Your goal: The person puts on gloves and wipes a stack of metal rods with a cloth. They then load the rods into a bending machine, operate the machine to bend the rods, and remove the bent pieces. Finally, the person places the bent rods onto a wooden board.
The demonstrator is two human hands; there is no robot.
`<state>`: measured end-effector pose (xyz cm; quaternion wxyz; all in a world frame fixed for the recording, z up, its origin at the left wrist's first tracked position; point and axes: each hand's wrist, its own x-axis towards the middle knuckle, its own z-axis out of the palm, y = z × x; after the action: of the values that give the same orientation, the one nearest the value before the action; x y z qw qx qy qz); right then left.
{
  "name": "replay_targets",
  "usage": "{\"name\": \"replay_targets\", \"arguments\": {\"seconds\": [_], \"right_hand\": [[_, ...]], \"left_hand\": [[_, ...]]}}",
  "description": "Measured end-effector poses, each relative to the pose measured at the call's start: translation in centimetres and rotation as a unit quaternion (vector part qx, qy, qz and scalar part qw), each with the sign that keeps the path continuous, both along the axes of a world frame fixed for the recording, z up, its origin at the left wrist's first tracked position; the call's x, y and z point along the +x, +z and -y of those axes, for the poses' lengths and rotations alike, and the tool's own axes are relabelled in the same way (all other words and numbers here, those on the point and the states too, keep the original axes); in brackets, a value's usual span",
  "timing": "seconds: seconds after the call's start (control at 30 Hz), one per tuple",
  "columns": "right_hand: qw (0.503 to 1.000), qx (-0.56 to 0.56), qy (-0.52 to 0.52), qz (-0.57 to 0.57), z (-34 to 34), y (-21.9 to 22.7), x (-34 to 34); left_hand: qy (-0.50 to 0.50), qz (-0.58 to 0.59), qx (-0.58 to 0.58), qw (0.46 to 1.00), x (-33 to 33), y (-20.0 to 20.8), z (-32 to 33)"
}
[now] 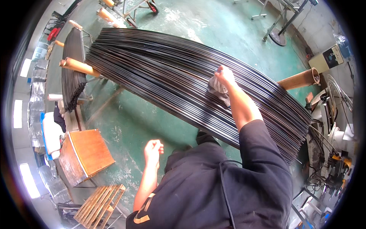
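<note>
Head cam | my R hand (225, 75) grips grey rag (218, 88) on top of blk rods (152, 65), nr mid-length | my L hand (153, 150) curled in loose fist, apart from rods, over grn floor (127, 118) | brn tubes (299, 79) jut out nr both rod ends
</note>
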<state>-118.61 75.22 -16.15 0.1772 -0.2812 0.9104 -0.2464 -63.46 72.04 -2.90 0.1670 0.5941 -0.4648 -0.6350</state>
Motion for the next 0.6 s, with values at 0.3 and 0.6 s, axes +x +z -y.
{"name": "replay_targets", "arguments": {"seconds": [0.3,0.6], "right_hand": [[0.981,-0.161,-0.004,0.104,-3.6,9.4,16.3],[0.820,-0.249,-0.355,0.373,-2.1,10.3,26.8]], "left_hand": [[-0.154,-0.064,0.160,0.973,-12.0,-2.0,8.0],[-0.538,-0.005,0.001,0.843,-25.3,-3.4,10.6]]}}
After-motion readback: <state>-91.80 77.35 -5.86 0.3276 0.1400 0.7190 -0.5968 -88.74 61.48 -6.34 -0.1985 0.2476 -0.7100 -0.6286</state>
